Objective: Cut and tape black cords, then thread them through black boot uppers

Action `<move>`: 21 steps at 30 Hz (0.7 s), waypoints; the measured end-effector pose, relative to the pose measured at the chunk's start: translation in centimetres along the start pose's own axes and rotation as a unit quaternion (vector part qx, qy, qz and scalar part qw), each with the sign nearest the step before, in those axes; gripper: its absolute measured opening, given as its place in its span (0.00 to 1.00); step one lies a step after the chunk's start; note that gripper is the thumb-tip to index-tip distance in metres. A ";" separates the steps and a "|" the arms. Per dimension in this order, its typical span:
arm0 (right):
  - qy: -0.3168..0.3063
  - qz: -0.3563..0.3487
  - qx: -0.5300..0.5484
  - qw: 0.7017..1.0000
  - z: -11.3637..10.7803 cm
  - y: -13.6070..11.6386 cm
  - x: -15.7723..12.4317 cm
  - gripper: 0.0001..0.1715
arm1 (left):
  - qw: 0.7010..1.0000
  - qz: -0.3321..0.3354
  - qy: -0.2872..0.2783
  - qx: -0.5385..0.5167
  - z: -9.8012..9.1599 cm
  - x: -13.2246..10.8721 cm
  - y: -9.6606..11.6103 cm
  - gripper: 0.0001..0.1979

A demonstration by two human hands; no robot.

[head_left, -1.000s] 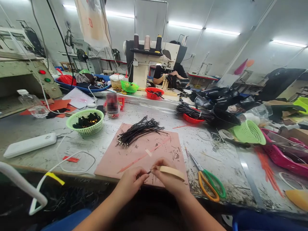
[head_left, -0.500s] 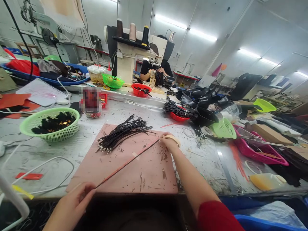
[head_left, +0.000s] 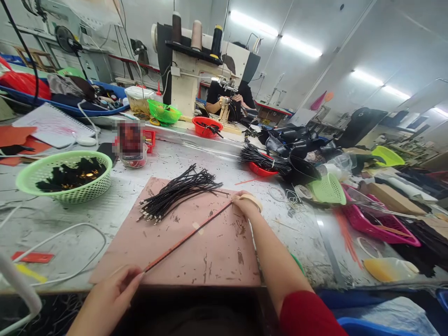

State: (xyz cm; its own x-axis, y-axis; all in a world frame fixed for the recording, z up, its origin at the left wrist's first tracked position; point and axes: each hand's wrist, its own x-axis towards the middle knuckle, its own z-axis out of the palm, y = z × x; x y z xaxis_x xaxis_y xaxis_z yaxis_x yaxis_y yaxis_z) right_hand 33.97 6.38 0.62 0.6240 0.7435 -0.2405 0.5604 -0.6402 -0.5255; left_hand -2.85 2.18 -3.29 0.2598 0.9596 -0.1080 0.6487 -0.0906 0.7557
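Observation:
A thin strip of tape [head_left: 189, 235] is stretched taut over the pink cutting mat [head_left: 210, 256]. My left hand [head_left: 117, 291] pinches its near end at the mat's front left corner. My right hand [head_left: 245, 205], at the mat's far right edge, grips the tape roll [head_left: 252, 199] that the strip runs from. A bundle of black cords with metal tips [head_left: 178, 189] lies on the mat's far left part, apart from both hands.
A green basket of dark pieces [head_left: 65, 175] stands at the left, a white cable [head_left: 70, 233] beside it. Red bowl with cords [head_left: 261, 165], green and pink baskets [head_left: 371, 214] crowd the right. A person sits at a sewing machine [head_left: 196, 70] beyond the table.
A second ago both hands were together at the mat's front edge; they have since drawn apart, stretching the strip diagonally. In the last half second little has moved.

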 end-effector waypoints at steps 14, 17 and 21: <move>0.036 -0.004 -0.027 0.999 0.8 0.4 0.0 0.03 | 0.997 0.032 0.032 0.064 -0.6 -0.7 1.4 0.11; 0.036 -0.004 -0.032 0.999 0.9 0.7 -0.3 0.03 | 0.995 0.043 0.037 0.083 -0.8 -1.2 2.6 0.09; 0.030 0.004 -0.034 0.999 0.8 0.7 -0.7 0.03 | 0.994 0.041 0.031 0.098 -0.6 -1.8 2.9 0.08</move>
State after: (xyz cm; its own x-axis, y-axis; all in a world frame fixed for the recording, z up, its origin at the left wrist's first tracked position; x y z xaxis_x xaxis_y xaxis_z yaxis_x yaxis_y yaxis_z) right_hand 33.48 5.53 -0.19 0.6594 0.7264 -0.1937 0.5897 -0.6596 -0.4660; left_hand -1.84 0.37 -0.52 0.2767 0.9609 -0.0077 0.7554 -0.2126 0.6198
